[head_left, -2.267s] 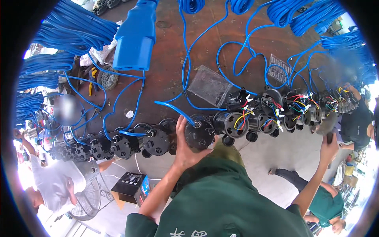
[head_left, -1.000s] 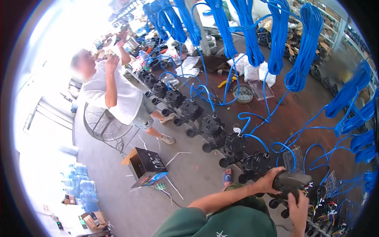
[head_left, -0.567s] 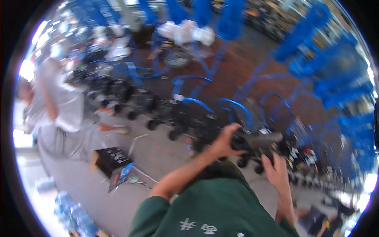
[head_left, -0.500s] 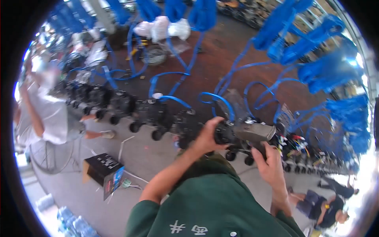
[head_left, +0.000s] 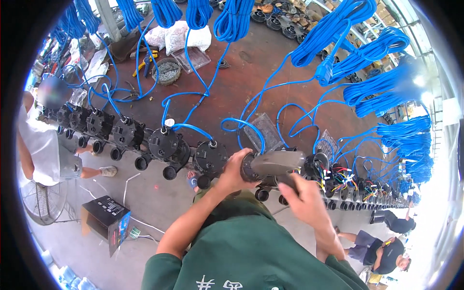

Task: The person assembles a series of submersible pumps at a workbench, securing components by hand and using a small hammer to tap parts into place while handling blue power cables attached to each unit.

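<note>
My left hand (head_left: 234, 174) is wrapped round the near side of a round black motor housing (head_left: 249, 167) standing in the row. A cordless drill (head_left: 278, 163), grey-brown and smeared by motion, lies level across that housing's right side. My right hand (head_left: 307, 198) is closed round its handle; the drill's front end points left at the housing, and whether it touches cannot be told. Just left of my left hand stands another black housing (head_left: 210, 157) with a blue cable in its top. To the right, an open housing (head_left: 317, 164) shows loose coloured wires (head_left: 342, 176).
Coiled blue cables (head_left: 234, 21) hang along the far side. On the reddish-brown table (head_left: 246, 72) lie a bowl of small metal parts (head_left: 166, 71), pliers (head_left: 145, 63) and white bags (head_left: 186, 37). A cardboard box (head_left: 106, 217) and a fan (head_left: 44, 203) stand left; people work at both sides.
The view has shifted, so the table scene sits further left and is sharper. My left hand stays on the housing, and the drill stays in my right hand beside it.
</note>
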Demonstrator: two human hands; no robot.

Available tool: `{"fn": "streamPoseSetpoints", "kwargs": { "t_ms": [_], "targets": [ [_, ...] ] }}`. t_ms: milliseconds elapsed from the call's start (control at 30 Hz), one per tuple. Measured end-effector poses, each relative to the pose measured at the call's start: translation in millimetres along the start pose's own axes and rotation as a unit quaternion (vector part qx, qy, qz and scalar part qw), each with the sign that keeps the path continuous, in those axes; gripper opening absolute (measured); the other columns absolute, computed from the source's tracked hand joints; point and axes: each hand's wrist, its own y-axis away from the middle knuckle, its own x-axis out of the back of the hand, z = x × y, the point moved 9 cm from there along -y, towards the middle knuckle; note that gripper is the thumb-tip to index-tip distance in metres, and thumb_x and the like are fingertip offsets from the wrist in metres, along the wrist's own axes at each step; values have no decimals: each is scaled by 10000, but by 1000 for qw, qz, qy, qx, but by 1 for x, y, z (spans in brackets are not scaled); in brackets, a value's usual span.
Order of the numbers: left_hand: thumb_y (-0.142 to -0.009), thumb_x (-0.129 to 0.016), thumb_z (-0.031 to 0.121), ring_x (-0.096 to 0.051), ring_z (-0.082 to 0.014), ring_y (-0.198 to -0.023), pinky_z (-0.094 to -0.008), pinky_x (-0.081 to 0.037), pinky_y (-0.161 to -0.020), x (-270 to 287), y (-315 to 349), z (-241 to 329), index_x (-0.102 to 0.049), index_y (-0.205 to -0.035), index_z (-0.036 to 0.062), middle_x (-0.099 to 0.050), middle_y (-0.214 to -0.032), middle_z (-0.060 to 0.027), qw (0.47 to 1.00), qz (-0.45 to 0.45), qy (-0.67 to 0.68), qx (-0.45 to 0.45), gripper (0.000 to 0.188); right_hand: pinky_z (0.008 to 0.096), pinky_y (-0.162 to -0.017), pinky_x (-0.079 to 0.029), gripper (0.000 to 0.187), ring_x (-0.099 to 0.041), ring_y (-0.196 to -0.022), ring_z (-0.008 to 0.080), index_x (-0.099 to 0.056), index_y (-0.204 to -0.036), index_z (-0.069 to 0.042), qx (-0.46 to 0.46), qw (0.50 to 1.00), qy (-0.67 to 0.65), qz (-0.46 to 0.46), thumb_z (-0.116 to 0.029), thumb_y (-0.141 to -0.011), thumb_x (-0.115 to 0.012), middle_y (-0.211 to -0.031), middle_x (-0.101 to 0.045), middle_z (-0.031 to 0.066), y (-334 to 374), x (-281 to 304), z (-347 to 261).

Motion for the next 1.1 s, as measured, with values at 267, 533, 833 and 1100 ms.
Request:
{"fn": "streamPoseSetpoints", "kwargs": {
  "t_ms": [267,533,833,1100],
  "targets": [
    [-593,-985,284,-587,-386,-1302,-471,-460,-1120,-4,-3,2,-460,-1465,31,-589,-1413,-176,1000,5,-13,-19,1049,360,-618,-494,288,-612,-653,127,-642,-1081,52,-60,982,165,76,-235,-1062,-630,-699,-639,63,14,-5,77],
    [-582,-989,304,-578,-391,-1330,-485,-445,-1138,-2,-3,1,-449,-1483,28,-583,-1446,-186,999,-1,-13,-37,1087,294,-610,-461,206,-544,-672,80,-667,-1017,5,64,992,-19,105,-196,-1052,-642,-747,-624,0,9,22,-13],
    [-540,-1024,331,-567,-376,-1336,-482,-438,-1135,-8,7,-18,-493,-1464,46,-595,-1432,-176,998,-2,58,13,1103,444,-574,-477,320,-594,-569,354,-639,-970,4,-30,997,51,-57,-309,-1021,-684,-679,-636,213,-23,-47,30],
    [-583,-999,246,-589,-370,-1321,-469,-473,-1122,-6,1,6,-453,-1475,21,-575,-1433,-184,1000,4,-2,-7,1070,351,-555,-465,327,-568,-554,213,-589,-1227,33,64,982,15,176,-204,-1021,-683,-650,-619,103,22,12,26]
  ]
}}
